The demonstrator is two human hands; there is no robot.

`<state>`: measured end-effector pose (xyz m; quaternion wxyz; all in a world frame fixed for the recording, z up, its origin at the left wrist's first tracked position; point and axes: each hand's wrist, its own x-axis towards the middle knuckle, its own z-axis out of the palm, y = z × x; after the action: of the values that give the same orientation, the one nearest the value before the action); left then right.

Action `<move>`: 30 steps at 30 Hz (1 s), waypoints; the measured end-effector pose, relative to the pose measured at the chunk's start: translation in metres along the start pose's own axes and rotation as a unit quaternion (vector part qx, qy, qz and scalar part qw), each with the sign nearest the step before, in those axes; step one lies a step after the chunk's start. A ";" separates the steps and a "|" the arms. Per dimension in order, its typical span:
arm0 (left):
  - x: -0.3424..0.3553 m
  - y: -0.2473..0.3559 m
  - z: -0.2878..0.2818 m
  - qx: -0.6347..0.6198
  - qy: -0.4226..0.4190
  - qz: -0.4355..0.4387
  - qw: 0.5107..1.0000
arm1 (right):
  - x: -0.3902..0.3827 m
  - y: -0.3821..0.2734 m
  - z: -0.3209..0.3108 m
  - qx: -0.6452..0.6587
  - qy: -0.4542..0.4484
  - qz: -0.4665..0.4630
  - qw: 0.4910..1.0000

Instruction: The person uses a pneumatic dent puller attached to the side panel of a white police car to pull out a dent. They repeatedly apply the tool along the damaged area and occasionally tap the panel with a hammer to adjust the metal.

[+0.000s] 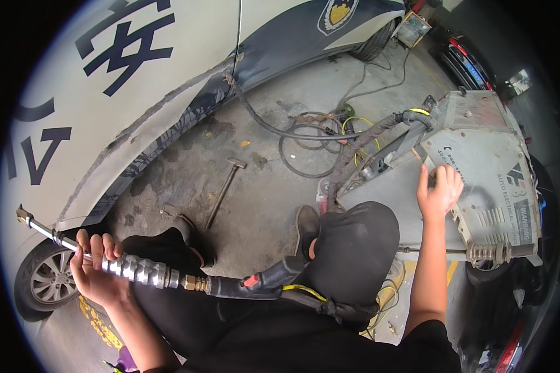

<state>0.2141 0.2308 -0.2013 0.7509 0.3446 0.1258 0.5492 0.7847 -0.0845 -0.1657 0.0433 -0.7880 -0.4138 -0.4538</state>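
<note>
"So, how do the left fingers sit?"

"Curled round the front of the silver ribbed tool, at the lower left of the frame, with the left hand wrapped under it. The right hand, right of centre, has its fingers folded inward; whether they pinch or touch anything, I can't tell."

"And the rest of the tool?"

"It lies across the lap, tip at the far left, dark handle and red trigger at lower centre with no hand on them. I'd judge one grip leaves that back end loose; a second hand there would steady it."

"What lies around?"

"A hammer on the floor, left of centre; looped cables in the upper middle; the scraped car at upper left; the grey machine at right."

"Any care to take?"

"To my eye, support the weight with the whole palm, fingers clear of moving parts, and watch the cables near the shoes."
</note>
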 end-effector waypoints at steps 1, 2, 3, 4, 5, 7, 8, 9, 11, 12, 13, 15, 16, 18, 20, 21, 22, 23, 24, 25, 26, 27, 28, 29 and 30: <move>0.000 0.000 0.000 0.011 0.013 0.000 1.000 | -0.005 -0.001 -0.003 0.019 0.054 -0.021 0.998; 0.001 0.000 -0.001 0.009 0.012 -0.002 1.000 | -0.016 -0.003 -0.003 0.082 0.045 -0.031 0.995; 0.001 0.000 0.000 0.009 0.008 -0.005 1.000 | -0.031 -0.004 -0.001 0.147 0.028 -0.029 0.988; 0.001 0.000 0.000 -0.006 0.019 -0.008 1.000 | -0.052 -0.003 0.004 0.208 0.011 -0.015 0.978; 0.001 0.001 0.002 0.009 0.019 -0.008 1.000 | -0.085 -0.003 0.012 0.276 -0.084 0.072 0.955; 0.000 0.003 0.005 0.031 0.034 -0.013 0.999 | -0.164 -0.002 0.050 0.431 -0.244 0.300 0.815; -0.001 0.005 0.007 0.075 0.053 -0.004 0.996 | -0.206 0.003 0.080 0.469 -0.292 0.358 0.753; -0.001 0.005 0.007 0.099 0.075 -0.001 0.992 | -0.257 -0.007 0.112 0.436 -0.346 0.298 0.776; 0.000 0.009 0.007 0.164 0.135 0.018 0.977 | -0.356 -0.019 0.169 0.480 -0.452 0.283 0.696; 0.000 0.011 0.004 0.184 0.229 0.067 0.953 | -0.405 -0.036 0.191 0.551 -0.485 0.349 0.583; -0.001 0.014 0.001 0.204 0.362 0.131 0.900 | -0.444 -0.073 0.219 0.544 -0.504 0.325 0.587; 0.001 0.025 -0.010 0.180 0.133 0.012 0.975 | -0.502 -0.124 0.253 0.557 -0.561 0.417 0.449; 0.001 0.029 -0.017 0.188 0.126 0.004 0.974 | -0.518 -0.150 0.261 0.549 -0.563 0.461 0.411; -0.001 0.041 -0.029 0.195 0.103 -0.008 0.975 | -0.524 -0.177 0.265 0.517 -0.599 0.470 0.390; -0.004 0.050 -0.039 0.194 0.143 0.006 0.970 | -0.500 -0.184 0.254 0.475 -0.609 0.433 0.466; -0.007 0.053 -0.042 0.200 0.199 0.025 0.959 | -0.482 -0.181 0.245 0.414 -0.623 0.409 0.522; -0.008 0.055 -0.043 0.174 0.123 0.001 0.977 | -0.464 -0.177 0.232 0.377 -0.608 0.461 0.524; -0.010 0.055 -0.044 0.181 0.111 0.002 0.977 | -0.445 -0.171 0.219 0.338 -0.600 0.487 0.536; -0.011 0.056 -0.044 0.187 0.151 0.018 0.970 | -0.430 -0.165 0.208 0.316 -0.579 0.510 0.552; -0.012 0.055 -0.044 0.192 0.191 0.035 0.962 | -0.417 -0.154 0.202 0.303 -0.587 0.528 0.534; -0.012 0.054 -0.042 0.194 0.195 0.029 0.961 | -0.408 -0.143 0.197 0.297 -0.584 0.544 0.525; -0.011 0.053 -0.041 0.210 0.198 0.037 0.957 | -0.403 -0.134 0.197 0.296 -0.580 0.555 0.517; -0.010 0.052 -0.039 0.199 0.171 0.026 0.965 | -0.399 -0.123 0.201 0.283 -0.563 0.551 0.548; -0.008 0.051 -0.039 0.186 0.143 0.016 0.972 | -0.397 -0.114 0.207 0.274 -0.544 0.542 0.579; -0.007 0.050 -0.038 0.200 0.156 0.012 0.967 | -0.395 -0.110 0.214 0.255 -0.540 0.537 0.595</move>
<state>0.1535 0.2471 -0.1972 0.6307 0.3994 0.3448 0.5690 0.7571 -0.1600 -0.6213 0.2472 -0.9254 0.0376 0.2847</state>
